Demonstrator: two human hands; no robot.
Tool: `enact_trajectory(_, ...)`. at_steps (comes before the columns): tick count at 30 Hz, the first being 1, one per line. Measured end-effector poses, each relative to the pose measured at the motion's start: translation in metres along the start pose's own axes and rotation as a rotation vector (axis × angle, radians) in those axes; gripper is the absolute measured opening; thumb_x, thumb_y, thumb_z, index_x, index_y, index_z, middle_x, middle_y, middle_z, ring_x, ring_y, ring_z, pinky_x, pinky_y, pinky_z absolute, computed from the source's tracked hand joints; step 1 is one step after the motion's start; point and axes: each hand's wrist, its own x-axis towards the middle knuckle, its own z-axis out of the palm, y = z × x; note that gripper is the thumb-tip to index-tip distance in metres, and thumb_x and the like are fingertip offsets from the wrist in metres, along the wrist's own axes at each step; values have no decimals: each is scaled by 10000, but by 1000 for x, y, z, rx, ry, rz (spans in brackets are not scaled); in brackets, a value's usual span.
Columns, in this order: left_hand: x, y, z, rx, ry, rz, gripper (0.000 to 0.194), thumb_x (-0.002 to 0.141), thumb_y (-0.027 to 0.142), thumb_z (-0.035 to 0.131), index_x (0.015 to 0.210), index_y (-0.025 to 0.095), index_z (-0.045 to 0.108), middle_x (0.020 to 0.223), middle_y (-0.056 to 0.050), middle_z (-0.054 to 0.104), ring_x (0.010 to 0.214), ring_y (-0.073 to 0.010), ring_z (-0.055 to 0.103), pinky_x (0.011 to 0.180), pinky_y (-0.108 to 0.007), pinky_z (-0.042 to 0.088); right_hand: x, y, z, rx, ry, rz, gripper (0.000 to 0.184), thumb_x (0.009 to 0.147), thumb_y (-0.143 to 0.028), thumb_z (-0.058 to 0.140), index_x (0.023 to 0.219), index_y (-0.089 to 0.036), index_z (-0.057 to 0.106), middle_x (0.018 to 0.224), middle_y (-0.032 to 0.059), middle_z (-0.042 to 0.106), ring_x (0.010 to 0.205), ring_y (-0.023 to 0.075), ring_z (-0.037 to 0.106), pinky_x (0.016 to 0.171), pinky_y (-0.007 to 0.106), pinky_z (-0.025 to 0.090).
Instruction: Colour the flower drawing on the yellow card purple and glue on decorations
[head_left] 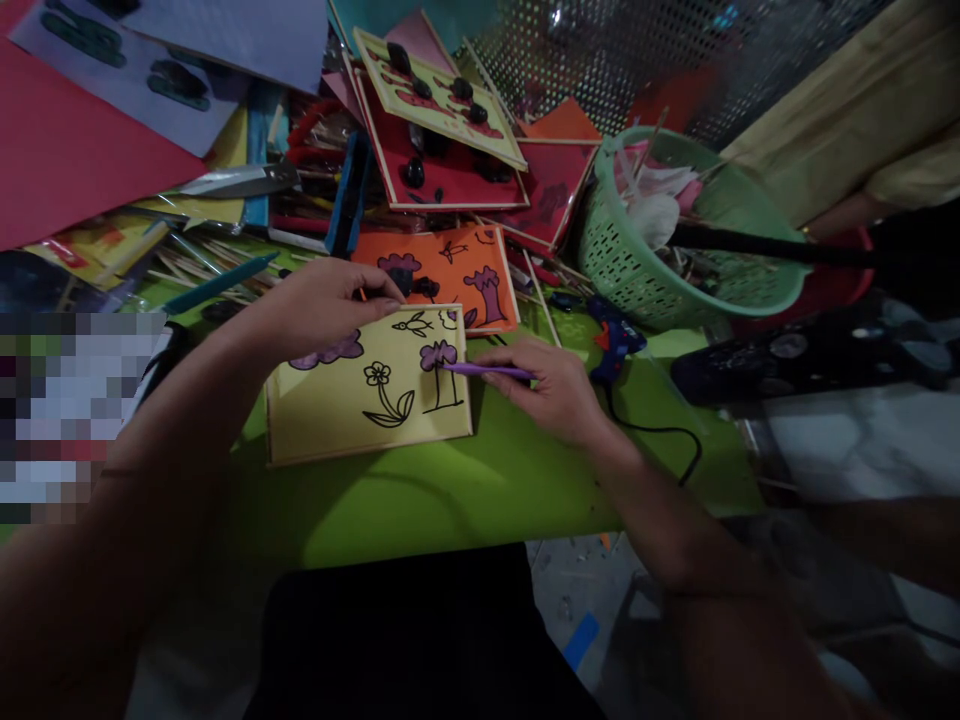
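A yellow picture card (337,410) with thin stick edging lies on the green table, carrying black line drawings of a flower, a bird and a tree. Its cloud and treetop are coloured purple. At the card's top edge, my left hand (330,305) grips the edging between thumb and fingers. A slim purple marker (495,370) is pinched in my right hand (551,390), its tip at the tree drawing. Just behind the yellow card lies an orange picture card (495,255) with similar drawings, partly covered by it.
Stacked framed cards (450,110), scissors (240,180) and loose sticks crowd the table's back. A green basket (690,240) of scraps stands right, near a blue glue gun (619,340) with a black cord. Another person's sleeve (847,110) shows upper right.
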Motion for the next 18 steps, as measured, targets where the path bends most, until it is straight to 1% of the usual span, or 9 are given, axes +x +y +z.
enact_trajectory(3,0,2,0,89,-9,-52,411,903,472,554,1029,168,801,869,-37,751,768,-169,631,745,-295,415,0,0,0,-2,-6,5,164,1015,-252,705,1129,-264,821,993,25,822,879,201,749,775,325,564)
enact_trajectory(6,0,5,-2,112,-28,-77,435,910,485,545,1058,168,804,859,-40,755,736,-165,623,724,-298,409,-1,-1,0,-1,-22,14,164,1012,-249,709,1129,-263,823,997,26,822,890,202,749,790,328,563)
enact_trajectory(9,0,7,-3,110,-28,-66,436,912,485,549,1067,167,804,883,-43,762,758,-170,631,728,-299,407,-1,-1,0,4,-10,18,176,1012,-238,705,1137,-277,823,1012,22,822,898,201,749,809,333,567)
enact_trajectory(14,0,5,-2,99,-20,-49,432,910,481,551,1061,168,808,916,-45,771,784,-173,637,756,-299,418,0,-2,-1,-5,-38,8,166,1003,-251,717,1120,-271,833,967,26,820,843,200,734,750,330,558)
enact_trajectory(18,0,5,-3,103,-18,-46,421,920,466,555,1066,162,809,922,-51,773,807,-178,646,772,-298,424,0,-2,-2,-1,-18,17,170,1013,-256,704,1125,-269,832,983,30,818,863,201,735,780,337,569)
